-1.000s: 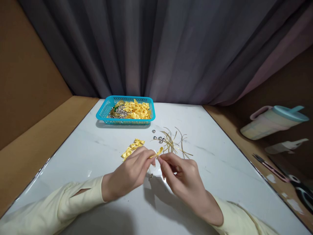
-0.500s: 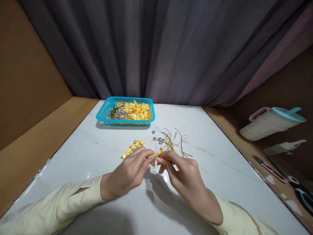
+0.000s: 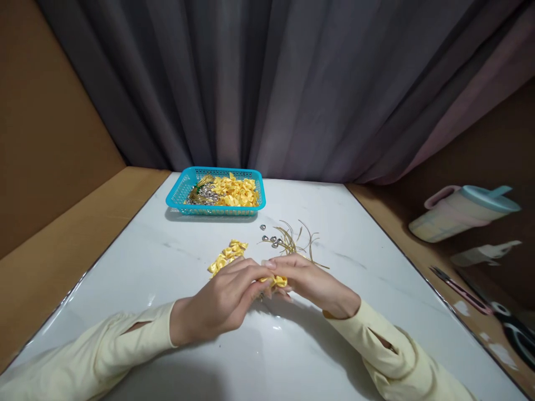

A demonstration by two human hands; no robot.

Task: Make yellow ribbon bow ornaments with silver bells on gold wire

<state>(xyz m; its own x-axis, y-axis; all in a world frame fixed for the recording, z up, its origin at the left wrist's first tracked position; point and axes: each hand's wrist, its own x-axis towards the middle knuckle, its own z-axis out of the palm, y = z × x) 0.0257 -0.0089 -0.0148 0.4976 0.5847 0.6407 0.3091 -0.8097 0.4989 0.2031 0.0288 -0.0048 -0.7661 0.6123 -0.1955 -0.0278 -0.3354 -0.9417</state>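
A small yellow satin ribbon bow (image 3: 279, 282) is pinched between both hands low over the white marbled table. My left hand (image 3: 228, 289) has thumb and forefinger closed on its left side. From the right, my right hand (image 3: 311, 278) bends over the bow, its fingers closed at the bow's top and right edge. A bit of silver bead shows under the left fingertips, mostly hidden. Just beyond my left hand lies a pile of yellow bows (image 3: 228, 256). Silver beads (image 3: 274, 240) and loose gold cords (image 3: 295, 238) lie beyond my right hand.
At the back stands a blue basket (image 3: 175, 199) with yellow bows, silver beads and a gold cord bundle. On the right ledge are a lidded tumbler (image 3: 455, 214), a small white bottle (image 3: 480, 254), pink-handled snips (image 3: 462, 292) and black-handled scissors (image 3: 516, 331).
My right hand has turned over, wrist swinging up and outward, and now covers the bow from above. The bow has come lower and closer to me. My left hand stays nearly in place.
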